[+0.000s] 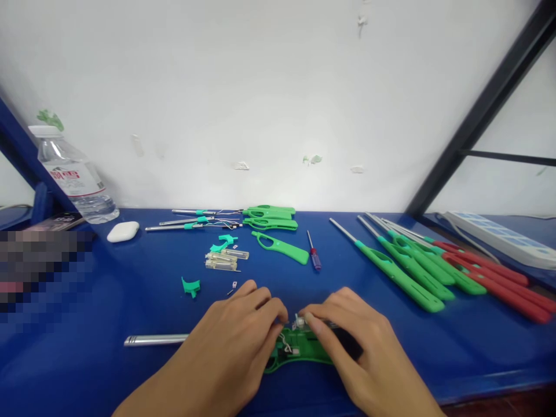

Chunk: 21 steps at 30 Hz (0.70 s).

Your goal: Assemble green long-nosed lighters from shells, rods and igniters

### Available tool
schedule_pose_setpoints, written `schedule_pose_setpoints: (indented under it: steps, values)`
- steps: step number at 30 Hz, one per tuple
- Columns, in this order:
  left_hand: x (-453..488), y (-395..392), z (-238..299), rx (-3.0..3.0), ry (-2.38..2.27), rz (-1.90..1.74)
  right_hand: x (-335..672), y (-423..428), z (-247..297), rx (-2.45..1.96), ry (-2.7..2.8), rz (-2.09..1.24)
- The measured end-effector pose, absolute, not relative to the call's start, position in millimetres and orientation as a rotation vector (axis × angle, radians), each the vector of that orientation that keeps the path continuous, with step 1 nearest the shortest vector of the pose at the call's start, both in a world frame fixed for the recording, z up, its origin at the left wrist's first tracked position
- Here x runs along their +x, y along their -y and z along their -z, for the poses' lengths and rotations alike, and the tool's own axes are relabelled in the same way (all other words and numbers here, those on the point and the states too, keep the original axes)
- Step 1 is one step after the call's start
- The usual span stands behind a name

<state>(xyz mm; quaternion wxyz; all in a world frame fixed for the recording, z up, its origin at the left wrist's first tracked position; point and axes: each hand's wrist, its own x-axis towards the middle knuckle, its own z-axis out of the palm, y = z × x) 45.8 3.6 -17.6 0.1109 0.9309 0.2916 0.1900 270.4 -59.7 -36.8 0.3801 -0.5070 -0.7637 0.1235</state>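
An opened green lighter handle (299, 346) with small white parts and wires inside lies on the blue table (130, 301) near its front edge. Its silver metal tube (156, 340) sticks out to the left. My left hand (234, 341) rests over the handle's left part, fingers curled and pinched on it. My right hand (351, 341) covers the right part, its fingertips pinched on a small white piece at the handle's top. Both hands meet over the handle's middle.
Behind lie green half shells (278, 247), tubes with wires (195, 220), clear fuel tanks (223, 259), a teal trigger (191, 286) and a small screwdriver (313, 252). Finished green lighters (403, 269) and red lighters (495, 278) lie at the right. A water bottle (76, 176), white earbud case (123, 231) and power strip (499, 236) stand farther off.
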Motion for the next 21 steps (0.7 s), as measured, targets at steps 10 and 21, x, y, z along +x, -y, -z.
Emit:
schedule_pose_setpoints:
  steps: [10,21]
  values:
    - [46.1,-0.4,11.0,2.727,-0.866,-0.478,271.3,57.2,37.5,-1.282,1.995,-0.300]
    - [45.7,0.7,13.8,2.687,-0.924,-0.458,270.6,58.0,38.1,-1.249,2.010,-0.224]
